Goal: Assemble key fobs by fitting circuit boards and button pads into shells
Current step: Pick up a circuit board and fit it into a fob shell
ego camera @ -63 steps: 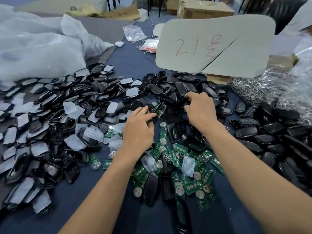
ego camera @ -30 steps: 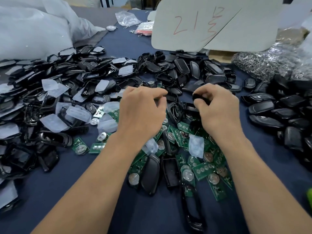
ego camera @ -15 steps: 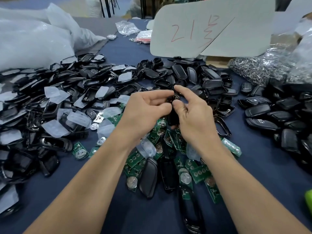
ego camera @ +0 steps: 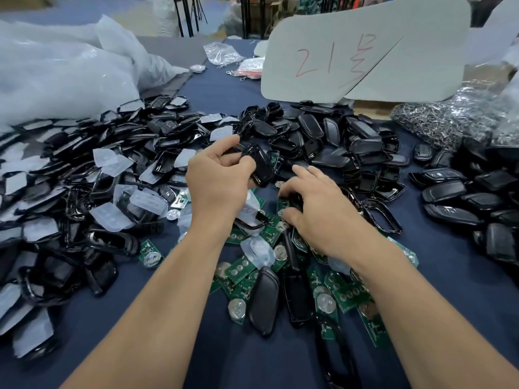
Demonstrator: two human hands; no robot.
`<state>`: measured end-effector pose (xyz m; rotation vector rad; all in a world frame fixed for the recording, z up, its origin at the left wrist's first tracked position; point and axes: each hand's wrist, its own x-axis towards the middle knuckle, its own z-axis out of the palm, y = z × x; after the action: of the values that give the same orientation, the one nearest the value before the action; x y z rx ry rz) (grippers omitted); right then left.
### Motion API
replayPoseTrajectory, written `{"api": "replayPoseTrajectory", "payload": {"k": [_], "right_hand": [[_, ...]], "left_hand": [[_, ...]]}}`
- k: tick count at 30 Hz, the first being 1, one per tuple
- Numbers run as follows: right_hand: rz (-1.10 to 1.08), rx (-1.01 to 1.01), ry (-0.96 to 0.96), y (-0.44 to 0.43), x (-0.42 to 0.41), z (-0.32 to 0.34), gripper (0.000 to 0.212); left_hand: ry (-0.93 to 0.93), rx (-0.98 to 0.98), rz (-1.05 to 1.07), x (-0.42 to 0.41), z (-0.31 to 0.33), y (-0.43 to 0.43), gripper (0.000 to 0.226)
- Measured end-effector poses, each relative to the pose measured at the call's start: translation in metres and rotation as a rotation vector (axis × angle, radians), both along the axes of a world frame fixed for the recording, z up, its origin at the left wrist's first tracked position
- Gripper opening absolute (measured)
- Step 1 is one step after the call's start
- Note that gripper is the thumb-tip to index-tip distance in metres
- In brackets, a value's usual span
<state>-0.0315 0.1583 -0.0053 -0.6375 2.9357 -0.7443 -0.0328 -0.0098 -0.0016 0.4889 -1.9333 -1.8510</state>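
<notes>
The grey card (ego camera: 421, 32) stands well beyond the fingers. It carries red handwriting: the number "21", then one character that I cannot read for sure (its strokes are loose).

The left hand (ego camera: 216, 183) holds a black shell (ego camera: 262, 167) of a key fob. Its thumb and fingers (ego camera: 243, 164) are curled tight around the shell's left end. The rest of the shell sticks out to the right of the fingertips, tilted down, above the heap and not touching it.

The right hand (ego camera: 320, 211) lies just right of that shell, palm down on the green circuit boards (ego camera: 241, 269). Its index finger is stretched forward. The other fingers are bent over a dark piece (ego camera: 295, 200), with the thumb below it, but I cannot tell whether this piece is really gripped or only touched.

The circuit boards, each with a round silver battery, spread from under both hands toward the person, mixed with some shell halves. Translucent button pads (ego camera: 111, 219) lie left of the left hand among the open black frames. More empty shells (ego camera: 362, 147) are heaped just beyond the right fingertips. Closed key fobs (ego camera: 443, 190) lie well apart to the right, and the metal key rings (ego camera: 432, 124) are behind them. A white plastic bag (ego camera: 61, 71) fills the far left. Everything rests on a dark blue cloth (ego camera: 213, 360).
</notes>
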Motion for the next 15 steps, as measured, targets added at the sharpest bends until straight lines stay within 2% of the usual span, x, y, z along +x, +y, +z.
{"api": "replayPoseTrajectory", "payload": {"k": [3,5,9,11,15], "right_hand": [[-0.125,-0.312,0.084,0.002,0.007,0.000,0.026],[-0.220,-0.551,0.092,0.005,0.009,0.002,0.023],[-0.244,-0.934,-0.069,0.008,0.007,0.010,0.024],[-0.190,-0.994,-0.144,0.008,0.008,0.011,0.024],[-0.186,-0.917,-0.121,0.007,0.010,0.008,0.031]], "left_hand": [[0.010,0.050,0.001,-0.002,-0.001,-0.001,0.054],[0.030,0.078,-0.016,-0.002,-0.002,-0.001,0.047],[0.043,0.034,-0.117,0.002,-0.001,0.004,0.030],[0.046,0.013,-0.148,0.004,-0.001,0.007,0.028],[0.045,0.021,-0.170,0.005,0.000,0.012,0.026]]}}
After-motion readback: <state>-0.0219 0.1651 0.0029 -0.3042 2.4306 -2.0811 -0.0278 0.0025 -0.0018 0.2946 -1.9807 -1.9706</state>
